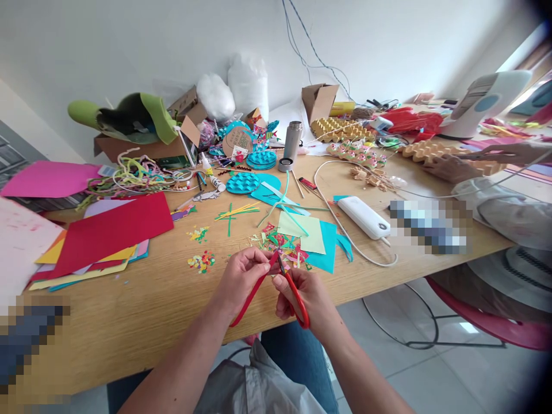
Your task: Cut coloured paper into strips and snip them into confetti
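Note:
Near the table's front edge, my left hand (242, 278) pinches a narrow red paper strip (252, 297), whose long end hangs down toward the edge. My right hand (305, 296) is wrapped round red-handled scissors (299, 300), their blades pointing up and away at the strip's upper end. Whether the blades are parted is too small to tell. Just beyond both hands lies a heap of cut paper scraps (297, 253) in red, green and pink. Small round paper bits (201, 261) lie in a pile left of my hands.
Coloured paper sheets (116, 233) are stacked at the left. A pale green sheet (313, 233), a white power bank (364, 217) with a looping cable and a steel flask (293, 141) stand or lie beyond my hands. Another person's hand (452, 168) is at the right.

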Motion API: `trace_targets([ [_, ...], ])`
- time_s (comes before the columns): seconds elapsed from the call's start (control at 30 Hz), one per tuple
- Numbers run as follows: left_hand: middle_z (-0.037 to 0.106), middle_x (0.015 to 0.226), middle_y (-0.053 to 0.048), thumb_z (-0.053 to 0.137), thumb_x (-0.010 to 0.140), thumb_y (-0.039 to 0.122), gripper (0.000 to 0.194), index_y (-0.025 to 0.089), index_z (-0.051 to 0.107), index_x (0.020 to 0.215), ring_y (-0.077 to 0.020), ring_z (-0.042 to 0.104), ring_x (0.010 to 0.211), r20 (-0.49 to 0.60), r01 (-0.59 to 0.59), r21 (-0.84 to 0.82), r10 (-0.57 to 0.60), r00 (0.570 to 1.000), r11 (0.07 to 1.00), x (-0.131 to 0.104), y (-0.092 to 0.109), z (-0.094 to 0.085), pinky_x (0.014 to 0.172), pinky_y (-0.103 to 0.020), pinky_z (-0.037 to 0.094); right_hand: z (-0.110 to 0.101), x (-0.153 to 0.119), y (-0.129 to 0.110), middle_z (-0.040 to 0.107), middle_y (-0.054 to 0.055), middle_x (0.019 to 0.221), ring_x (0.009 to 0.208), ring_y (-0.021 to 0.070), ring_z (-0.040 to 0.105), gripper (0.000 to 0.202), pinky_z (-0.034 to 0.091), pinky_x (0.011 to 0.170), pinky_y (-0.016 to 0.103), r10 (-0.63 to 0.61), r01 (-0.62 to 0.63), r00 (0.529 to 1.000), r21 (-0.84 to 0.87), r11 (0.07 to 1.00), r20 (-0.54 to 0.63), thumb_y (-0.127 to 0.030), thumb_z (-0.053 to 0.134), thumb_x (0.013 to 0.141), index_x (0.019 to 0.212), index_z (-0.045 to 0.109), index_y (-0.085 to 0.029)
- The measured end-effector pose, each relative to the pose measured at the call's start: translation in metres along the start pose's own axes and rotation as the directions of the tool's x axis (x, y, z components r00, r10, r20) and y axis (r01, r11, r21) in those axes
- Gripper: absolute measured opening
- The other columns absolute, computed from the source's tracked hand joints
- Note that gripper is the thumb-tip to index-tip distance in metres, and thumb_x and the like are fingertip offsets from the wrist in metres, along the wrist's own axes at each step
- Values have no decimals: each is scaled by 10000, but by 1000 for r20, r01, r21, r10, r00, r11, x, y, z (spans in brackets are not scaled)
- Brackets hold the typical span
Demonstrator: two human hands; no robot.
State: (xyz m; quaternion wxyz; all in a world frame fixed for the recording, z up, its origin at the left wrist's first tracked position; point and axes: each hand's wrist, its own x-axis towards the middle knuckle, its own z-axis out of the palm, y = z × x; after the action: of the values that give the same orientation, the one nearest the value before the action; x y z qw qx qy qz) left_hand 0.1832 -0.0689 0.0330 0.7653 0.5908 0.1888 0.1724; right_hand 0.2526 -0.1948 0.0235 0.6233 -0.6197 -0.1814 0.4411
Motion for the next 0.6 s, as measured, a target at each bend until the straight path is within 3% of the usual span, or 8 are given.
trace_targets([
  [0.3, 666, 835, -37, 615, 676, 156, 81, 158, 575, 606, -162, 608, 803, -11, -15, 3, 15, 1000, 1000, 0, 0, -2, 773, -271, 435, -1, -1, 2, 568, -22, 396, 321, 110, 508, 400, 390, 332, 177, 5, -6, 1000, -46, 999, -12, -497, 684, 703, 637, 442, -187],
  [0.6, 664, 685, -18, 652, 718, 295, 143, 158, 612, 719, -136, 607, 636, -13, 89, -28, -90, 996, 996, 2, 0, -2, 632, -240, 451, -1, 3, 9, 563, -35, 396, 319, 117, 510, 394, 396, 328, 184, 13, -13, 1000, -49, 999, -8, -506, 677, 706, 670, 434, -198],
])
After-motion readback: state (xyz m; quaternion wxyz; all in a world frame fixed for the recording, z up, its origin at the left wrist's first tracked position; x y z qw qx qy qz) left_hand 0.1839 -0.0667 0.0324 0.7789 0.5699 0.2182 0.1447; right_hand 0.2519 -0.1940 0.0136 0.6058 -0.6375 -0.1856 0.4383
